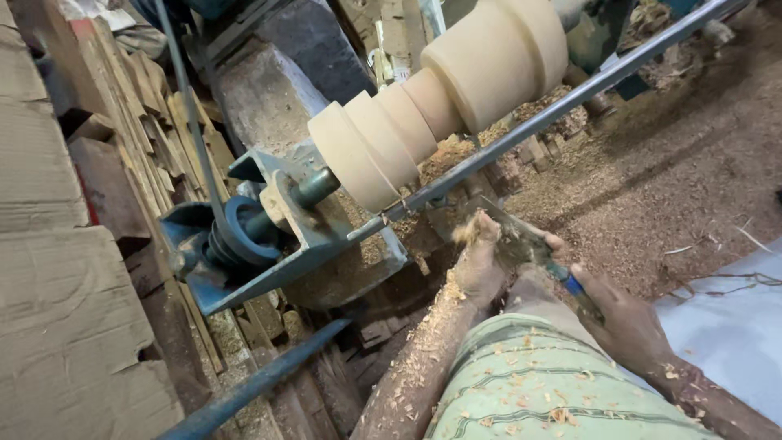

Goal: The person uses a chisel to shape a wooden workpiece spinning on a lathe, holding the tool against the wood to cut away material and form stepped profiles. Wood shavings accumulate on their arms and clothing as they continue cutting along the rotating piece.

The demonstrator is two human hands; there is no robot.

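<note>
At your fingers (521,244): both hands are clamped on the chisel (509,232). Your left hand (481,265) wraps the blade up front, fingers curled shut round the metal, chips stuck all over knuckles and forearm. Your right hand (627,322) grips the blue handle (573,283) behind, fingers closed tight.

Tip sits just under the rest bar (529,126), near the narrow end of the blank (432,106); whether the edge touches wood you cannot tell from here.

Blank: pale, stepped, mounted between centres. Small end rides on the tailstock (277,228), blue, with a dark handwheel. Large end runs off toward the upper right.

Doing it well, as a judgement:
- Lay the blade flat on the bar first, then feed in.
- Let the front hand pin the blade down; steer from the handle.
- Take light cuts near the tail end, where the wood is thinnest.
- Keep knuckles below the bar, clear of the steps.

Further out: shavings (652,179) thick on the floor at right, planks (138,138) stacked at left, your green striped cloth (538,383) flecked with chips.
</note>
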